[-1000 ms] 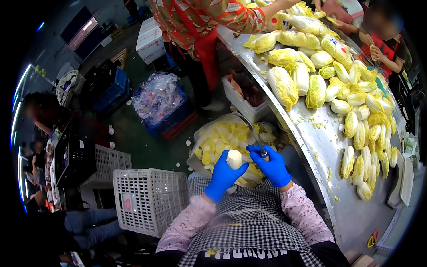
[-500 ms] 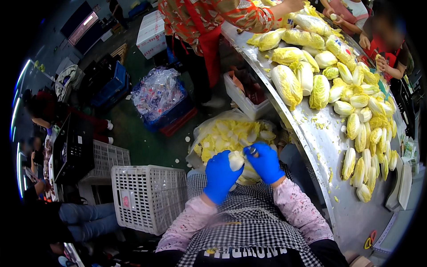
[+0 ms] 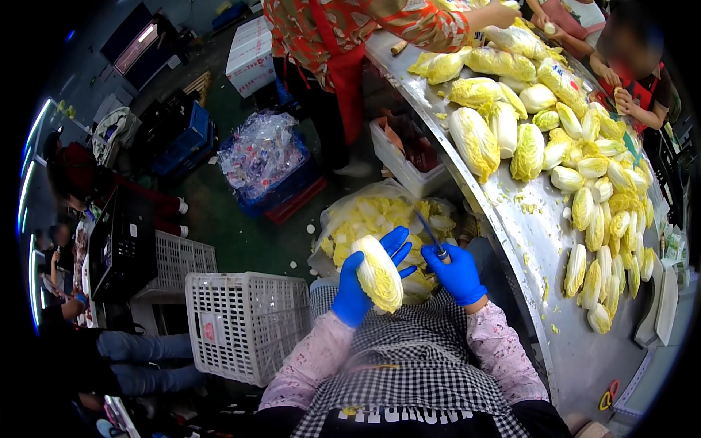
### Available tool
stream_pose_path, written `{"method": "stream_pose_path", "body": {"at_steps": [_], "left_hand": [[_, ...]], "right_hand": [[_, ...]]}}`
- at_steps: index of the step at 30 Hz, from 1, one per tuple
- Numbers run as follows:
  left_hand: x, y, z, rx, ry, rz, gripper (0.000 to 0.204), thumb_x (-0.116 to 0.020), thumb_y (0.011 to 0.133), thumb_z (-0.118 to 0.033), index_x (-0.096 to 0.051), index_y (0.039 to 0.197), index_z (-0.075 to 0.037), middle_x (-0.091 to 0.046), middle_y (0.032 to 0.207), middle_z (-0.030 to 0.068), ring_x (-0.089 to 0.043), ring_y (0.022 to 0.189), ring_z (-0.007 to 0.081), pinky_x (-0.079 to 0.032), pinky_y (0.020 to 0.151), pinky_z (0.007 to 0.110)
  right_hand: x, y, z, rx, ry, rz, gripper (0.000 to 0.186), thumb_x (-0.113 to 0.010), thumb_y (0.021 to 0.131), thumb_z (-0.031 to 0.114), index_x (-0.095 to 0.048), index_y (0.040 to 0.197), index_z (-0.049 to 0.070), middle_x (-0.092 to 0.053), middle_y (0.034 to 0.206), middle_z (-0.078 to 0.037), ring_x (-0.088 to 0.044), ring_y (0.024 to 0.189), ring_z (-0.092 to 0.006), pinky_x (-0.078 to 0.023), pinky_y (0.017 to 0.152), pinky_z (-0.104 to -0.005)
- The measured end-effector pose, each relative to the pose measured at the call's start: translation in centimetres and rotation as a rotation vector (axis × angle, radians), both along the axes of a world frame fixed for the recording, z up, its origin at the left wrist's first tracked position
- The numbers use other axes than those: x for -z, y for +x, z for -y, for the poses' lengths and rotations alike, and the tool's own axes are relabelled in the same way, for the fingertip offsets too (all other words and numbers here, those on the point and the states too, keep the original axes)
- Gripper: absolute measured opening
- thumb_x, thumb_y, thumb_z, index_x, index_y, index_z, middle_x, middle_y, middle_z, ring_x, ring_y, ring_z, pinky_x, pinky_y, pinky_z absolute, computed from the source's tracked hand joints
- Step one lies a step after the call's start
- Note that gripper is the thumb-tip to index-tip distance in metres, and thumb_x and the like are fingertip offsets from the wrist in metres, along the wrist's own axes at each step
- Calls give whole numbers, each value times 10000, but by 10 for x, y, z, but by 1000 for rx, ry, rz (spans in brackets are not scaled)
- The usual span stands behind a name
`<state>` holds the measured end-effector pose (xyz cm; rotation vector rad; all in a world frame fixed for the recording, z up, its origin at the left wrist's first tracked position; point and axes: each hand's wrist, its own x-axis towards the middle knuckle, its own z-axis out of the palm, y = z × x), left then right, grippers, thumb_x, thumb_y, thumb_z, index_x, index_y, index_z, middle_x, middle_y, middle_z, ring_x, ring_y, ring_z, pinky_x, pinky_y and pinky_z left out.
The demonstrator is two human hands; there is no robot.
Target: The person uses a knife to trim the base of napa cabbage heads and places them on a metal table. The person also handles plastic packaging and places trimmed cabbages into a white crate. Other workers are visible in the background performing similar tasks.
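My left hand, in a blue glove, supports a small napa cabbage against its palm, the thumb round one side and the fingers stretched out beyond the other. The cabbage has a white base and pale yellow leaves. In my right hand, gloved the same, a knife is gripped by its handle, its thin blade tilted up and away to the left, apart from the cabbage. Below and beyond both hands is a clear plastic-lined container of yellow trimmed leaves.
A metal table heaped with napa cabbages runs along my right. At left stand a white plastic crate and a blue crate of crumpled plastic film. Co-workers handle cabbages at the table. Scissors lie at lower right.
The cabbage has turned in my left hand and now shows its full length, with the fingers spread out. My right hand has drawn right and down with the knife, away from the cabbage.
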<state>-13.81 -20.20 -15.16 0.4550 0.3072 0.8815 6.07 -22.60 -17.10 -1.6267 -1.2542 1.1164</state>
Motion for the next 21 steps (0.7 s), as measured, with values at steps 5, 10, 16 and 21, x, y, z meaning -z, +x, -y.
{"method": "stream_pose_path", "body": {"at_steps": [5, 10, 16, 21], "left_hand": [[24, 3, 1, -8, -175, -22, 787, -483, 879, -498, -202, 1447, -31, -315, 1453, 162, -363, 1307, 289, -319, 1073, 407], [19, -8, -6, 101, -41, -60, 597, -479, 945, -346, -289, 1409, -21, -433, 1367, 168, -463, 1230, 280, -376, 1037, 393], [18, -6, -4, -109, 151, -426, 723, -617, 878, -346, -259, 1416, -21, -423, 1377, 166, -435, 1259, 299, -369, 1045, 404], [4, 5, 2, -208, 170, -560, 534, -547, 930, -197, -328, 1387, -30, -464, 1312, 123, -468, 1195, 228, -388, 1004, 334]], "right_hand": [[-40, -26, 10, -195, -258, -415, 438, -707, 819, 263, -571, 1163, 26, -625, 804, -41, -527, 530, -83, -423, 441, -211], [-44, -25, 12, -137, -205, -273, 498, -713, 801, 341, -571, 1153, 19, -645, 1049, -119, -652, 817, -238, -516, 759, -335], [-29, -30, 13, -88, 88, 90, 521, -734, 778, 325, -564, 1146, -2, -634, 1029, -169, -642, 913, -268, -501, 800, -339], [-39, -35, 9, -93, 136, 120, 594, -803, 707, 303, -524, 1142, 10, -640, 1006, -115, -629, 897, -198, -501, 791, -310]]}}
